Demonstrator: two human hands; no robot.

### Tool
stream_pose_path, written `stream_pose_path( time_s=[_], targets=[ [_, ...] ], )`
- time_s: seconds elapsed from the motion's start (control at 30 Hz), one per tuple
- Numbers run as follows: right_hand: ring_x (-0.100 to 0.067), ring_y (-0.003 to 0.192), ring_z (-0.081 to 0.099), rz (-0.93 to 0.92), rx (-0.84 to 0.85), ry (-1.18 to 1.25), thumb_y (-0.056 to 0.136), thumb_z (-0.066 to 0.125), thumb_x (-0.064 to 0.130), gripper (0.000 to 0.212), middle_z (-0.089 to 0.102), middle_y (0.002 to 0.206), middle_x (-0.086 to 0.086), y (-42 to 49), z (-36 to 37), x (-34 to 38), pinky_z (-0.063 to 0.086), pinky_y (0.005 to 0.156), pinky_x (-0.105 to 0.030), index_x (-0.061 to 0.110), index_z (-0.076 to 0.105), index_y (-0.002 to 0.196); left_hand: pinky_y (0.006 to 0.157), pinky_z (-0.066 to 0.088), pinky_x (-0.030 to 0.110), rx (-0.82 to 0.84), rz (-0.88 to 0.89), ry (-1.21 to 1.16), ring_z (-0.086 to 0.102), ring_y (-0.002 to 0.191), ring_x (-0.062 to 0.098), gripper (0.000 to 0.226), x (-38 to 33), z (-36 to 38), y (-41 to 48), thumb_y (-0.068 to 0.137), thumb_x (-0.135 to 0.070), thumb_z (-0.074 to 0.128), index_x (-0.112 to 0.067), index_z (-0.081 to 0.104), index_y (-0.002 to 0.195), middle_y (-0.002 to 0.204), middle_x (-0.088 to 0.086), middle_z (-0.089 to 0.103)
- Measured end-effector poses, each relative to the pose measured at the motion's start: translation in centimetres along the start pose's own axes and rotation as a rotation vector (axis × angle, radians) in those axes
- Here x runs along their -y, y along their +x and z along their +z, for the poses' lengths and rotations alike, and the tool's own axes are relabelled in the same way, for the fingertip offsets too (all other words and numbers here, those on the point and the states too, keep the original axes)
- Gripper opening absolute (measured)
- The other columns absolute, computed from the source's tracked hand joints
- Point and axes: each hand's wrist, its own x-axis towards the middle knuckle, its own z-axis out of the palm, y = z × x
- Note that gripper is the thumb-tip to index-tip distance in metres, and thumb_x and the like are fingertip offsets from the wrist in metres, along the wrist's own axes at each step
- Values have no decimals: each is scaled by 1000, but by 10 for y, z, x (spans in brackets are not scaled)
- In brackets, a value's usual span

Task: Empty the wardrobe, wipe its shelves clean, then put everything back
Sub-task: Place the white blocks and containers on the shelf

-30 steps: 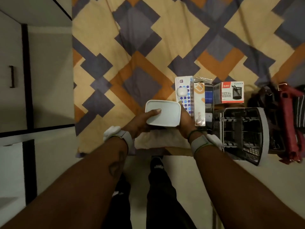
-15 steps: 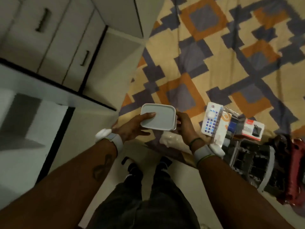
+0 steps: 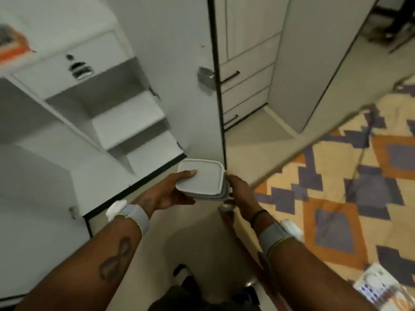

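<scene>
Head view has the stack of plastic containers (image 3: 203, 178) held in the air just in front of the wardrobe (image 3: 128, 124), low down, close before its bottom shelves. It looks light and stiff. The smooth nested pieces could slide on one another, so opposite edges, squeezed from above and below together, seem the safest hold. It is carried that way. The left hand (image 3: 166, 196) clamps the left edge, thumb flat on top and fingers curled beneath. The right hand (image 3: 240, 191) grips the right edge, its fingertips mostly hidden. The stack is pale grey-white and square with rounded corners. The top piece has a raised rim, and thin layers show along the near side. High in the wardrobe sits something orange (image 3: 13, 48), too blurred to name. Right of the wardrobe spreads a patterned cloth (image 3: 336, 176).
</scene>
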Motion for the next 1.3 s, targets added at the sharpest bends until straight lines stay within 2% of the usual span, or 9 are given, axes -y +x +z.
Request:
stream_pose_path(
  time_s=[0.17, 0.37, 0.57, 0.67, 0.8, 0.9, 1.03, 1.17, 1.3],
  targets=[
    [-34, 105, 65, -119, 58, -92, 97, 56, 52, 37, 67, 119, -8, -3, 120, 65, 57, 68, -38, 22, 68, 114, 97, 53, 58, -55, 152, -37, 64, 112, 37, 66, -53, -106, -37, 73, -49, 81, -17, 64, 128, 112, 14, 69],
    [-26, 76, 67, -263, 38, -116, 99, 51, 50, 37, 72, 90, -6, -13, 257, 150, 54, 61, -32, 20, 72, 99, 94, 55, 55, -28, 332, -13, 69, 109, 29, 50, -142, -215, -86, 86, -48, 73, -21, 65, 127, 119, 8, 72],
    [-25, 81, 69, -424, 77, -94, 101, 48, 46, 33, 73, 93, -5, -24, 354, 243, 60, 68, -36, 24, 73, 100, 89, 56, 61, -59, 476, -49, 64, 117, 34, 66, -249, -294, -123, 72, -44, 88, -20, 64, 129, 127, 12, 68],
    [-24, 76, 68, -490, 82, -81, 102, 47, 42, 30, 72, 92, -5, -22, 389, 291, 55, 58, -31, 24, 72, 103, 88, 56, 61, -57, 530, -38, 63, 117, 36, 63, -305, -316, -138, 76, -41, 86, -20, 62, 129, 129, 13, 65],
    [-23, 81, 67, -546, 77, -59, 103, 44, 41, 35, 73, 100, -7, 4, 429, 348, 53, 52, -27, 20, 70, 113, 81, 58, 61, -74, 583, -8, 59, 117, 38, 63, -376, -346, -136, 74, -37, 88, -21, 62, 129, 135, 14, 55],
    [-20, 85, 65, -604, 91, -22, 104, 40, 41, 35, 70, 100, -3, 29, 457, 383, 57, 57, -32, 22, 68, 114, 83, 56, 64, -89, 608, 1, 56, 119, 40, 69, -424, -368, -128, 71, -35, 91, -20, 59, 131, 138, 15, 51],
    [-22, 88, 67, -621, 140, 1, 103, 40, 42, 36, 72, 101, -5, 98, 508, 444, 63, 76, -47, 23, 70, 109, 82, 55, 67, -174, 642, 16, 53, 120, 42, 68, -506, -411, -84, 71, -36, 91, -18, 59, 128, 138, 15, 48],
    [-20, 85, 66, -558, 147, 48, 104, 39, 39, 35, 72, 98, -2, 173, 547, 493, 60, 73, -43, 23, 69, 108, 79, 56, 65, -216, 573, 27, 55, 120, 40, 72, -579, -448, -19, 67, -39, 93, -18, 61, 129, 138, 15, 51],
    [-20, 84, 64, -524, 128, 50, 102, 40, 34, 32, 71, 95, 0, 240, 576, 531, 58, 82, -46, 23, 70, 103, 81, 55, 67, -217, 523, 5, 55, 120, 39, 70, -632, -481, 44, 71, -40, 91, -20, 59, 130, 137, 14, 53]
  ],
)
